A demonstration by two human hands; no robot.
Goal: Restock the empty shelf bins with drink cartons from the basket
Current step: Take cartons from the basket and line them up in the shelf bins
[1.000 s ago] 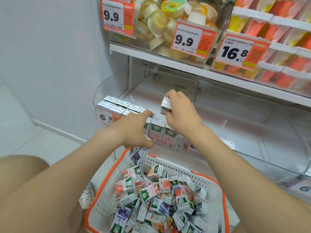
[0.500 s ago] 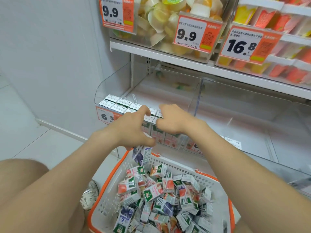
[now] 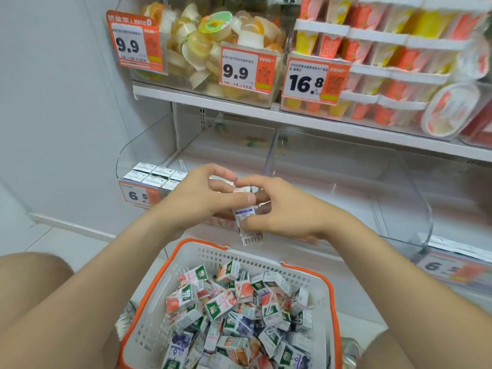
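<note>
A small purple drink carton (image 3: 246, 222) hangs upright between both hands, above the basket's far rim. My left hand (image 3: 202, 195) grips its top with thumb and curled fingers. My right hand (image 3: 277, 206) curls round its right side. Below stands a white basket with an orange rim (image 3: 330, 286), heaped with several small drink cartons (image 3: 229, 310). In the clear left shelf bin (image 3: 125, 155), upright cartons (image 3: 157, 174) stand in rows at the front left; my hands hide the rest of that row.
To the right, a clear bin (image 3: 346, 177) holds nothing visible. Price tags reading 6.5 (image 3: 135, 194) hang on the bin fronts. The upper shelf (image 3: 239, 105) carries jelly cups and orange-yellow packs. A white wall is at left; my knees flank the basket.
My right hand has left the carton row in the bin and come back to meet my left hand. Both now hold the purple carton that my left hand held low over the basket.
</note>
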